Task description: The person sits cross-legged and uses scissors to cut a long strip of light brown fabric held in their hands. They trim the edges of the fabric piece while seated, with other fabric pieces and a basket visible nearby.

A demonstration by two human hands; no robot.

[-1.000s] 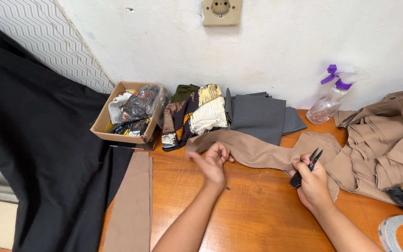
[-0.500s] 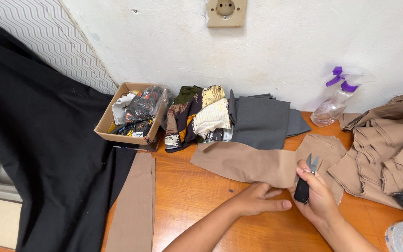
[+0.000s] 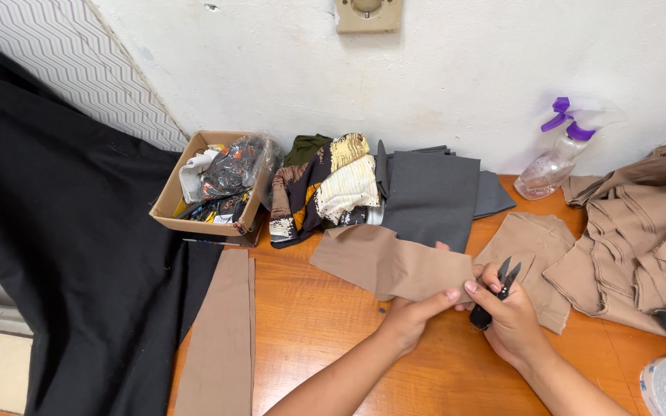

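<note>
We are seeing bare wooden table (image 3: 333, 339) lying open before the hands, while the cardboard box (image 3: 169, 202), folded fabrics (image 3: 425, 189) and spray bottle (image 3: 553, 158) are crowding the wall side

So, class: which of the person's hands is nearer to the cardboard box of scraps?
Left. The left hand holds the tan fabric piece, right of the cardboard box; the right hand, with thread snips, is farther right.

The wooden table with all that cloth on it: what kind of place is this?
Probably a small tailoring or sewing workroom. The left hand holds a tan fabric piece while the right hand grips black thread snips; folded cloth and a cardboard box of scraps sit by the wall.
</note>
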